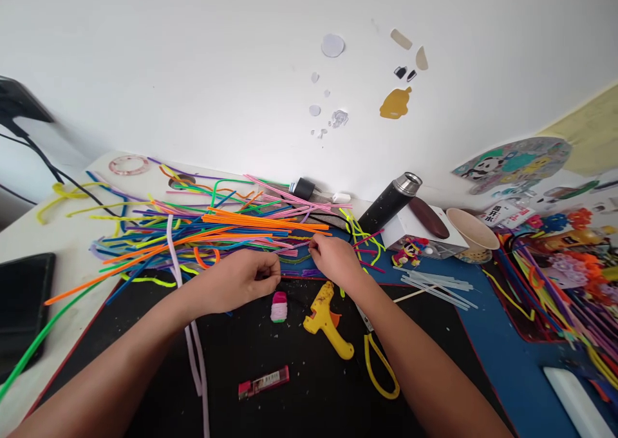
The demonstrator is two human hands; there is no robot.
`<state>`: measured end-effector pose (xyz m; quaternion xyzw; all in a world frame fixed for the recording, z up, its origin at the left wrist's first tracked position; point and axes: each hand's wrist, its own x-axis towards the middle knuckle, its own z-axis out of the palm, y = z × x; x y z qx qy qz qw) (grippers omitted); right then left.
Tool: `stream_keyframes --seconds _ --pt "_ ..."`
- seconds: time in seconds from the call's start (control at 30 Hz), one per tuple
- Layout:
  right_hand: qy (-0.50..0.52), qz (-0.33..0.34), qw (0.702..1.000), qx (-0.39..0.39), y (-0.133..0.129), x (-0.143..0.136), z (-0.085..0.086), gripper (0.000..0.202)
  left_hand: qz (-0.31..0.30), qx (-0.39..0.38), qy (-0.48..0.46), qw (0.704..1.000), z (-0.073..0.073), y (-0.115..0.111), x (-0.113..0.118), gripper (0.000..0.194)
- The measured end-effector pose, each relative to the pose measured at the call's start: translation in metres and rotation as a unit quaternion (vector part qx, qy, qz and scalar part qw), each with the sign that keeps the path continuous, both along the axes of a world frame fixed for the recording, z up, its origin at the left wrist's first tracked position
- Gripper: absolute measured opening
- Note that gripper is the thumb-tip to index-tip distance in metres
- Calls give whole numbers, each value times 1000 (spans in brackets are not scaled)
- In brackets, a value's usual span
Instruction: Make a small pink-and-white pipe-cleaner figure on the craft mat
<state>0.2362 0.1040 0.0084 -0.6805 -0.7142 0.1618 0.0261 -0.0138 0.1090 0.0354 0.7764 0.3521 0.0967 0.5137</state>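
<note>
My left hand (246,278) is over the black mat with its fingers curled into a pinch; what they hold is hidden. To its right, my right hand (333,257) pinches at the edge of the pile of pipe cleaners (241,222), on something too thin to make out. Below and between the hands lies a small wound piece (279,309), magenta on top and pale pink around its middle. A yellow glue gun (328,322) rests beside it. Scissors with yellow handles (381,370) lie partly under my right forearm. Lilac pipe cleaners (174,251) pass beneath my left forearm.
A small red case with a label (263,382) lies on the mat (299,406). At the back right are a black flask (389,203), a white box (410,228), a bowl (476,228) and glue sticks (439,286). A dark tablet (24,309) is at left; more pipe cleaners (570,296) at right.
</note>
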Motion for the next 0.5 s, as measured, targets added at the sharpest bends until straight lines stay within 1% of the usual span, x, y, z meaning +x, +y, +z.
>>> stream_keyframes --seconds 0.13,0.27,0.3,0.33,0.4,0.43,0.5 --pt "94 -20 995 10 -7 -4 2 11 36 -17 -27 999 -4 -1 1 20" --pt "211 -34 977 14 -25 -10 2 19 84 -67 -92 990 -8 1 3 28" --pt "261 -40 964 11 -30 -11 2 19 94 -85 -111 986 -8 2 4 31" --pt "328 -50 943 4 -36 -13 2 19 104 -105 -129 981 -9 2 6 34" --pt "454 -78 887 -21 -47 -16 3 21 123 -147 -163 968 -9 1 10 39" --pt "498 -90 862 -34 -52 -18 4 24 131 -166 -178 961 -9 1 12 41" --pt "543 -109 831 -49 -62 -21 8 30 148 -201 -214 944 -10 -2 16 43"
